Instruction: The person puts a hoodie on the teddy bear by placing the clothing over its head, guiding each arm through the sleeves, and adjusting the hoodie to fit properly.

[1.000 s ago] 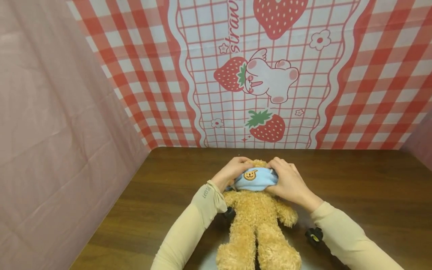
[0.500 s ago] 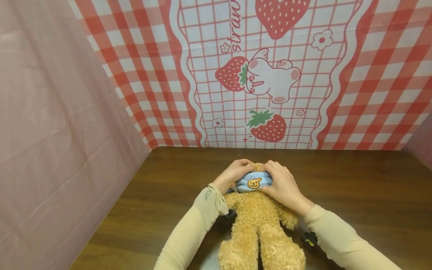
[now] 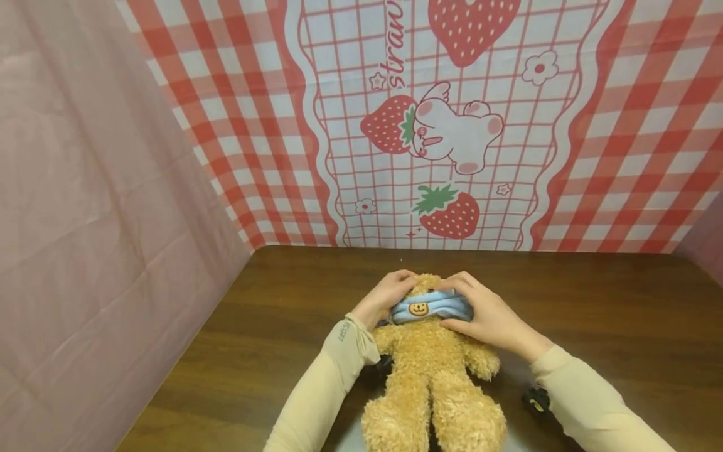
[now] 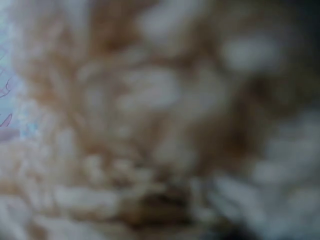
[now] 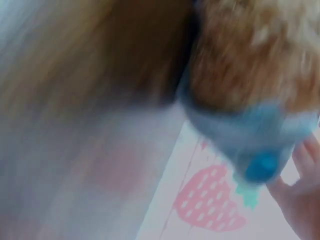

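A golden-brown teddy bear [image 3: 432,358] lies on its back on the table, its feet towards me. A light blue doll garment [image 3: 440,306] with a bear-face patch is bunched around its lower head and neck; one dark eye shows above it. My left hand [image 3: 386,296] holds the left side of the head at the garment's end, fingertips near the crown. On the right, my right hand [image 3: 490,314] curves round the garment, thumb below and fingers above. The right wrist view shows the garment [image 5: 240,130] against fur, with a blue disc on it. Blurred fur [image 4: 150,100] fills the left wrist view.
The dark brown wooden table [image 3: 271,351] ends at a red-and-white strawberry cloth [image 3: 390,188] hung behind it. A pink curtain [image 3: 113,220] hangs at the left. A black wrist camera [image 3: 535,400] sits under the right sleeve [image 3: 587,389].
The garment has slid down from the face to the neck, and an eye now shows. My right hand has shifted right with its fingers wider apart; the left has moved little.
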The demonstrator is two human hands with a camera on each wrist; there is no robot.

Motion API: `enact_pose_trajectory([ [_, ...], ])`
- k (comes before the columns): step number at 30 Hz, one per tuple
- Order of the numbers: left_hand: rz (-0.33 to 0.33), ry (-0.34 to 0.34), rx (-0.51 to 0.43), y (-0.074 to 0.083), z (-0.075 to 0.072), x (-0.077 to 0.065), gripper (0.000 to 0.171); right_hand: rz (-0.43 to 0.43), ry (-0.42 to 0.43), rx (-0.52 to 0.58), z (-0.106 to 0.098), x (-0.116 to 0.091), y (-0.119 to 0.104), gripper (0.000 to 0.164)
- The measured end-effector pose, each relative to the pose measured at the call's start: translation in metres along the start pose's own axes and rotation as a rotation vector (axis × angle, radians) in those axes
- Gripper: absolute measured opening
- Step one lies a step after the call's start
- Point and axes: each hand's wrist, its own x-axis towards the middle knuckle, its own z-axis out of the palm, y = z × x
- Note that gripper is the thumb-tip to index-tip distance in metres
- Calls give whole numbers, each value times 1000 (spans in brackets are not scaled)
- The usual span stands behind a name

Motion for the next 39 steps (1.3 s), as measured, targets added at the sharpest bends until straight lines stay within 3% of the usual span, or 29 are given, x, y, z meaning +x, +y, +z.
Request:
enact_pose_trajectory([
  [4,5,-43,6,-1,-1,0,37,2,-112,66,-5,-8,16,75],
  [7,2,-93,15,3,-1,-1,39,25,-170,31,-4,-8,22,88],
  [10,19,-134,35,7,-1,-1,36,55,-183,-18,-2,-3,24,90],
  [17,53,-147,13,8,1,-2,31,66,-106,-96,0,6,26,72],
  [21,100,-109,9,10,3,-3,26,44,-51,-135,0,6,24,71],
  [24,98,-68,-20,10,3,-4,24,37,-7,-121,0,5,23,68],
  [28,43,-23,-82,9,1,-5,39,27,38,-31,1,3,22,67],
  [32,8,-55,-100,9,-1,-7,66,35,69,55,3,0,22,69],
  [34,0,-88,-97,9,-1,-8,70,33,87,67,4,-1,21,67],
  [39,39,-125,-104,10,-5,-9,42,-51,165,73,7,0,21,53],
])
